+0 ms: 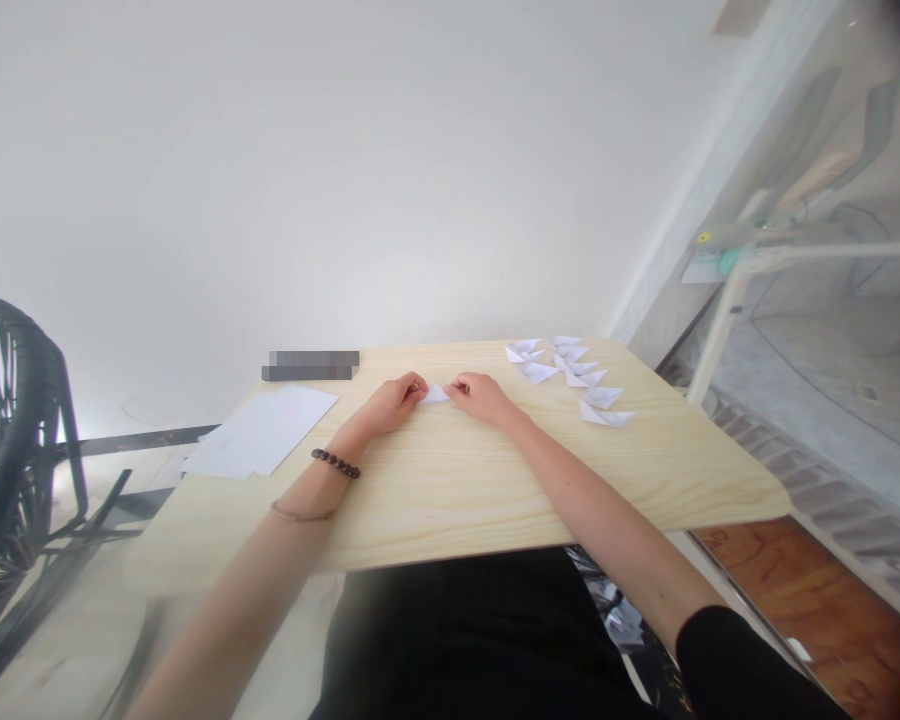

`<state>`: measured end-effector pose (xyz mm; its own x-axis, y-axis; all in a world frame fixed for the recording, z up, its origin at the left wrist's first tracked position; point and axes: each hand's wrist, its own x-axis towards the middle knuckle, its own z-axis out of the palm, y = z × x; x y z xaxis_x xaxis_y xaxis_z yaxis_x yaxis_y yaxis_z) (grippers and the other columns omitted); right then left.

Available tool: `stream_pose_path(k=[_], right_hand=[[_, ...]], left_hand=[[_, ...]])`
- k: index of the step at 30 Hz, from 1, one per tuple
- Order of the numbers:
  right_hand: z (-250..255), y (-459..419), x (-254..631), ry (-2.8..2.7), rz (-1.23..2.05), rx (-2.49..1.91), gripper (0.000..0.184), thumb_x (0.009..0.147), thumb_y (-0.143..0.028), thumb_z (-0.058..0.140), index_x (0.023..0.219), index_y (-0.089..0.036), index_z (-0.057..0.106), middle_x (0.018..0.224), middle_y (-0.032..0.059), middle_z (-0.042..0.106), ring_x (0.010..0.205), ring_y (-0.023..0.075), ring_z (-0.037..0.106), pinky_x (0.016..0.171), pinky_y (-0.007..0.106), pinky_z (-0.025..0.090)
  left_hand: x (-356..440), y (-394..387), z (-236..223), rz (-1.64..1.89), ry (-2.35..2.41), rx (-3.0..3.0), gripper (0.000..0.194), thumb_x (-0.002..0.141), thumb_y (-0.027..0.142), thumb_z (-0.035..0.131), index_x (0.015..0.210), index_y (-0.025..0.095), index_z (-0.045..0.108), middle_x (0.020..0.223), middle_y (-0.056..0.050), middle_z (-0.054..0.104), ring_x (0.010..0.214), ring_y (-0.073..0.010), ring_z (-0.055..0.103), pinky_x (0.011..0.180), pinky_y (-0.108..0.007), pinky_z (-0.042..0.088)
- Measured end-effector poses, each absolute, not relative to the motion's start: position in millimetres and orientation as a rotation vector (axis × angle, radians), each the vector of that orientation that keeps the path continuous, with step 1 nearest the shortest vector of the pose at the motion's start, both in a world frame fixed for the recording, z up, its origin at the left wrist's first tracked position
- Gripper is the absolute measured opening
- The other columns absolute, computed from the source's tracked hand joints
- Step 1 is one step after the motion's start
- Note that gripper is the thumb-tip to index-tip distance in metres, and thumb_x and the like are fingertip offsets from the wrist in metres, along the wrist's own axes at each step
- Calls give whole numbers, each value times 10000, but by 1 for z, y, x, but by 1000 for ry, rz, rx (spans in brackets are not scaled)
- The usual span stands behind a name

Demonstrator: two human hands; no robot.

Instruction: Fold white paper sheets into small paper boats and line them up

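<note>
The fingers of the left hand point(394, 404) are closed on the left end of a small folded paper point(436, 394), and those of the right hand point(481, 398) pinch its right end; the paper lies directly between the two sets of fingertips, its long axis running sideways from hand to hand, neither hand clearly nearer; its finer creases are too small to tell; beneath is the pale wooden surface point(450, 490); farther out, white sheets point(270, 428) lie beyond the left hand, and folded paper boats point(570, 372) stand in a group beyond the right.
</note>
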<state>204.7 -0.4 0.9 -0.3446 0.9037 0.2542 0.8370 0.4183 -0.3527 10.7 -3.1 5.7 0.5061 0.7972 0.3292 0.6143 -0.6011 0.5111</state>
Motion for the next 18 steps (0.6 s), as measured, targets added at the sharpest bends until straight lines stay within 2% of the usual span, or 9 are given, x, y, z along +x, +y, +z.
stream_pose_path(k=[3, 10, 18], right_hand=[[2, 1, 208, -2321, 257, -1435, 287, 803, -396, 390, 749, -174, 565, 768, 14, 606, 675, 102, 515, 599, 201, 320], [6, 0, 202, -2407, 132, -1541, 353, 837, -403, 315, 757, -172, 569, 822, 53, 604, 734, 142, 529, 596, 231, 320], [8, -2, 197, -2433, 72, -1603, 339, 840, -375, 310, 761, -172, 570, 854, 71, 602, 765, 165, 540, 619, 246, 333]], left_hand=[[10, -3, 5, 776, 1169, 2427, 172, 790, 251, 362, 866, 171, 494, 754, -16, 577, 659, -135, 510, 613, -252, 387], [11, -3, 6, 744, 1187, 2468, 184, 795, 252, 351, 876, 173, 496, 765, -26, 578, 677, -148, 515, 621, -265, 390], [14, -9, 12, 708, 1233, 2581, 209, 789, 249, 354, 855, 176, 539, 812, -45, 576, 709, -157, 517, 656, -278, 397]])
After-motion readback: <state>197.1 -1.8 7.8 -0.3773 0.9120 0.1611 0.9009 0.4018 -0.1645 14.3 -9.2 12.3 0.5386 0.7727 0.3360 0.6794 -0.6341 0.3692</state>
